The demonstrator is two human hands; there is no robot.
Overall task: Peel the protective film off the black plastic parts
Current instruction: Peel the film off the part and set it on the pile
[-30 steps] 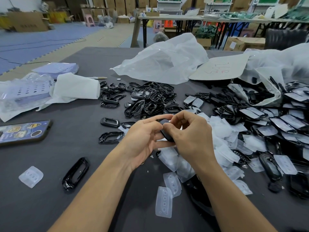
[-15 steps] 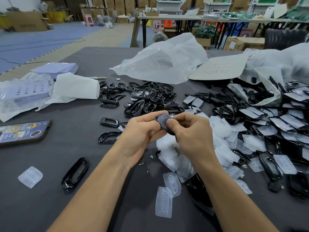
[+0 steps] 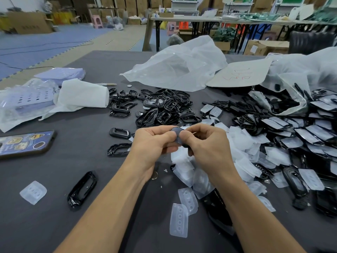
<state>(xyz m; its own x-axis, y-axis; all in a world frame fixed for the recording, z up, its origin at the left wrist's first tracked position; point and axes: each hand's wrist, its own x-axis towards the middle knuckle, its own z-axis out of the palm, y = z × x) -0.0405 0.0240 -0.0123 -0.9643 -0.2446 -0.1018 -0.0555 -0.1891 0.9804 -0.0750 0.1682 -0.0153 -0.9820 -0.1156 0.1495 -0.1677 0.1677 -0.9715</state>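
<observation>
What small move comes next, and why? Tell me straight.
Probably lift a corner of the film with the right hand thumb: both hands pinch one black part, the left hand bracing it, and its face looks dull grey, apparently unpeeled.

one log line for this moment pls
phase: peeling | left hand: holds black part | right hand: pinches black part | peeled films: piled below hands

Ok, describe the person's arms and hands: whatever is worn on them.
Nothing is worn. The left hand and right hand are bare, with no gloves, and no rings show. The left forearm and right forearm are bare up to the frame's edge: no sleeves, watch or bracelet in view.
</observation>
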